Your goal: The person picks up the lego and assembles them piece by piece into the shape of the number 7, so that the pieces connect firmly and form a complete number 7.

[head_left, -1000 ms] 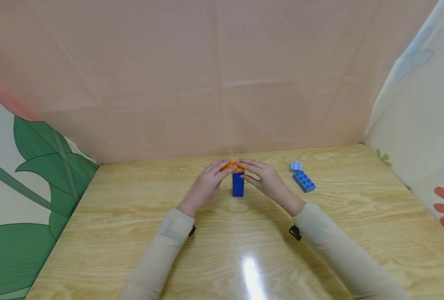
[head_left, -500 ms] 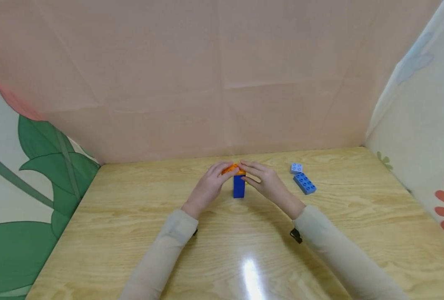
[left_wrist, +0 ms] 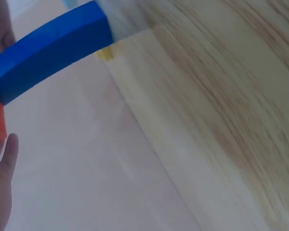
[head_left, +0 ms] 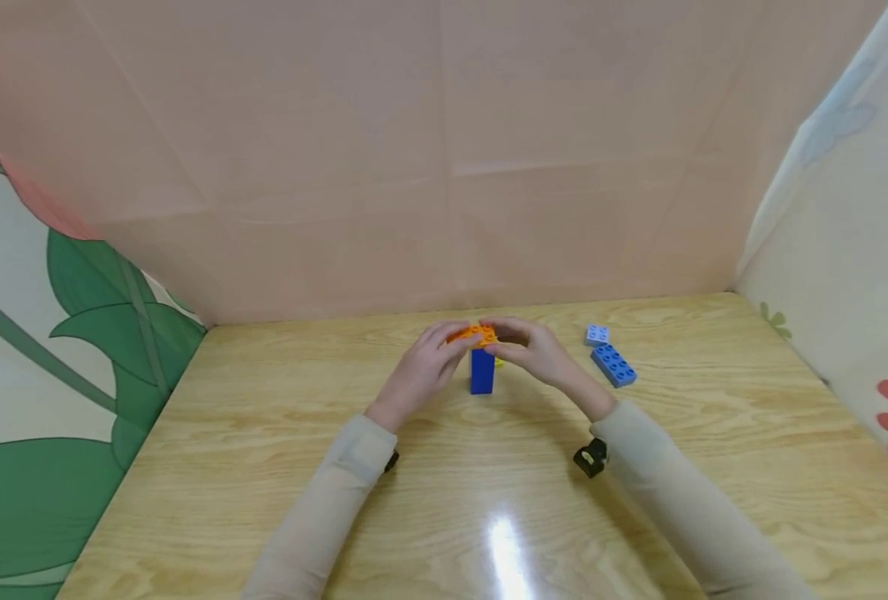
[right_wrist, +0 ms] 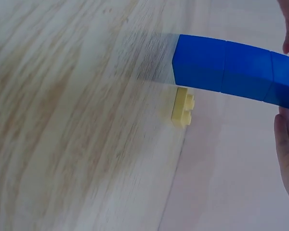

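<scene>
A tower of several dark blue bricks [head_left: 481, 372] stands upright on the table, topped by an orange brick [head_left: 484, 335] that juts out to the left. My left hand [head_left: 421, 367] holds the left part of the orange brick, thumb in front and fingers behind. At its right end, my right hand [head_left: 532, 350] pinches the orange brick between thumb and fingers. The right wrist view shows seams between the stacked blue bricks [right_wrist: 200, 62]. A low yellow brick [right_wrist: 180, 108] lies on the table just behind the tower, mostly hidden in the head view.
To the right lie a blue brick [head_left: 613, 365] with two rows of studs and, touching its far end, a smaller light blue brick [head_left: 596, 335]. A pinkish cloth [head_left: 444, 167] hangs along the table's back edge, with printed cloths on both sides.
My fingers have shifted on the orange brick, so more of its studs show. The right hand's thumb and fingers are spread further apart. The tower keeps its place.
</scene>
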### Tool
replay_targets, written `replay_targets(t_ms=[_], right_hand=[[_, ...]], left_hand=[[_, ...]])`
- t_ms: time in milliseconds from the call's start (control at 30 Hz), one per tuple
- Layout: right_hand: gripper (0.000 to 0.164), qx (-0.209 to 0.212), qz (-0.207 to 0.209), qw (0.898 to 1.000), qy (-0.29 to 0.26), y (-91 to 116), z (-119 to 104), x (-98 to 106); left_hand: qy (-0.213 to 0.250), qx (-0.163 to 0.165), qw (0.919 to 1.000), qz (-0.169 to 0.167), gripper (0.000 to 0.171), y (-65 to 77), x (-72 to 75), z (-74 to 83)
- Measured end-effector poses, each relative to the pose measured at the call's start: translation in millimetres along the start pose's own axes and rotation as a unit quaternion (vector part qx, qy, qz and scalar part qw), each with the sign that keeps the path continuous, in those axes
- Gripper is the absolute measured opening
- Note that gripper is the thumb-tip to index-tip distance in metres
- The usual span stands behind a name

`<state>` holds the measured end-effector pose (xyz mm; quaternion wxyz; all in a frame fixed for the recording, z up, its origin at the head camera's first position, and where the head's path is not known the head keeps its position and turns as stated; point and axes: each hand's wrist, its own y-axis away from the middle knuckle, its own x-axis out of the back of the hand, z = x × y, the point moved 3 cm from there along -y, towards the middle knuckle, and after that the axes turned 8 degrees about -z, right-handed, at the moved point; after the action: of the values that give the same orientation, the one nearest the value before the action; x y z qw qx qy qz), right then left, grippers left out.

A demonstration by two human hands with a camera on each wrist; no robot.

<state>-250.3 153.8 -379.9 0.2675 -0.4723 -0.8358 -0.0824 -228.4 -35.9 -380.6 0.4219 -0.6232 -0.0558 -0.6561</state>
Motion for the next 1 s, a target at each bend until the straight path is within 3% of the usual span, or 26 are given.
replay_targets(t_ms=[67, 133, 233, 300, 367, 433, 600, 767, 1000], right_hand=[[0.043, 0.009, 0.003, 1.000, 0.008, -0.1, 0.6, 1.2], [0.043, 0.013, 0.007, 1.000, 0.011, 0.8, 1.5, 2.9], [0.043, 0.002, 0.010, 1.000, 0.007, 5.2, 4.0, 6.9], [0.044, -0.015, 0.013, 1.000, 0.005, 10.1, 6.8, 11.0], [0.045, -0.034, 0.014, 0.999, 0.006, 15.6, 9.5, 15.8], [0.047, -0.047, 0.017, 0.999, 0.012, 20.6, 12.1, 21.0], [0.049, -0.056, 0.020, 0.998, 0.031, 30.8, 16.0, 33.1], [0.046, -0.046, 0.029, 0.997, 0.048, 39.7, 18.7, 43.9], [0.045, -0.043, 0.044, 0.996, 0.064, 49.0, 24.1, 55.7]], left_hand=[[0.062, 0.031, 0.9976, 0.011, 0.031, -1.0, -0.6, -0.7], [0.145, 0.081, 0.9856, 0.031, 0.031, -1.8, -2.4, -2.6], [0.254, 0.169, 0.9499, 0.070, 0.034, -3.6, -7.9, -9.2], [0.292, 0.223, 0.9264, 0.085, 0.035, -5.4, -13.2, -14.6], [0.308, 0.266, 0.9104, 0.076, 0.037, -8.2, -20.3, -20.5], [0.312, 0.299, 0.9007, 0.043, 0.039, -10.9, -29.4, -25.2], [0.312, 0.329, 0.8889, -0.064, 0.041, -17.6, -52.9, -29.5], [0.316, 0.342, 0.8788, -0.103, 0.041, -23.6, -64.1, -27.4], [0.292, 0.329, 0.8867, -0.143, 0.047, -32.9, -76.9, -29.4]])
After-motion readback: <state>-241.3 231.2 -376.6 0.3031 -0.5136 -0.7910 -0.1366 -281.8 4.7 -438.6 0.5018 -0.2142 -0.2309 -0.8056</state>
